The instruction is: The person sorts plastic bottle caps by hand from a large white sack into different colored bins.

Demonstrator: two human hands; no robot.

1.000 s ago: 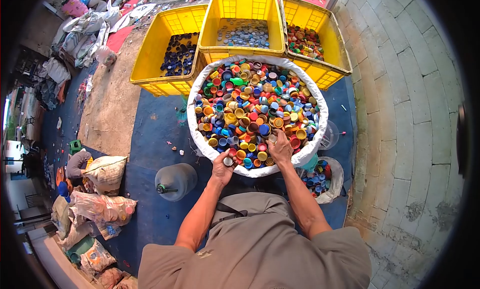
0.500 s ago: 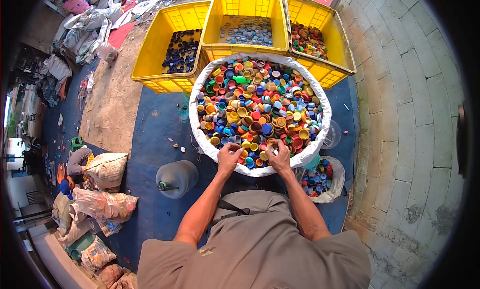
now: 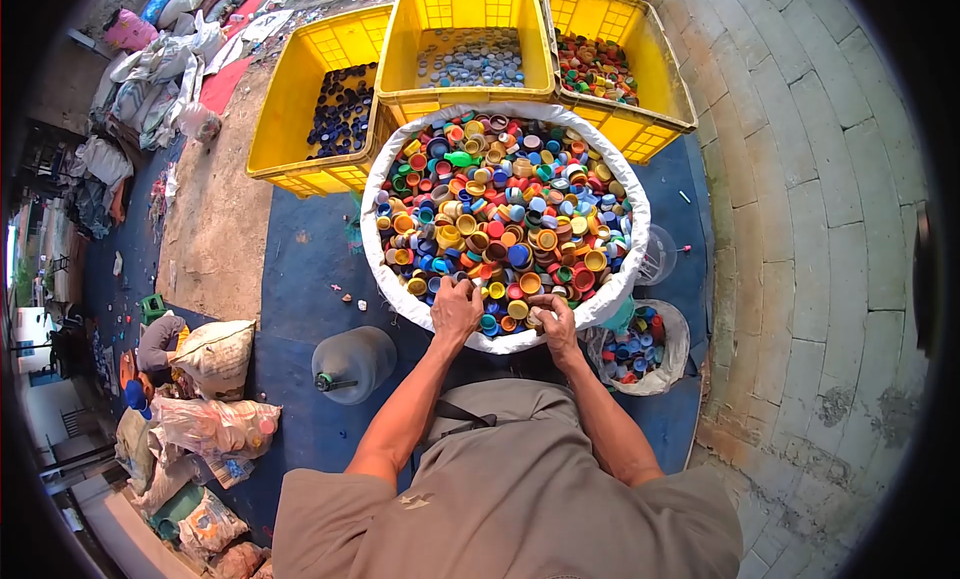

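Observation:
A round container with a white cloth rim (image 3: 640, 214) is full of mixed coloured bottle caps (image 3: 500, 214). Over its near edge, my left hand (image 3: 457, 309) reaches into the caps with fingers bent downward; its fingertips are among the caps and what they hold is hidden. My right hand (image 3: 553, 322) is close by on the right, thumb and fingers pinched around a small pale cap (image 3: 536, 319). Behind the container stand three yellow crates: the left crate (image 3: 275, 129) has dark blue caps, the middle crate (image 3: 465, 97) light blue ones, the right crate (image 3: 665, 74) red, orange and green ones.
A cloudy plastic jug (image 3: 355, 364) stands left of my arms on the blue sheet (image 3: 305, 249). On the right is a smaller white sack (image 3: 675, 354) of caps, beside a paved surface (image 3: 790, 279). A person (image 3: 160, 344) crouches among filled sacks (image 3: 215, 359) at far left.
The container and crates have shifted slightly left in view. My left hand has turned further over the caps, and my right hand has moved slightly down toward the rim.

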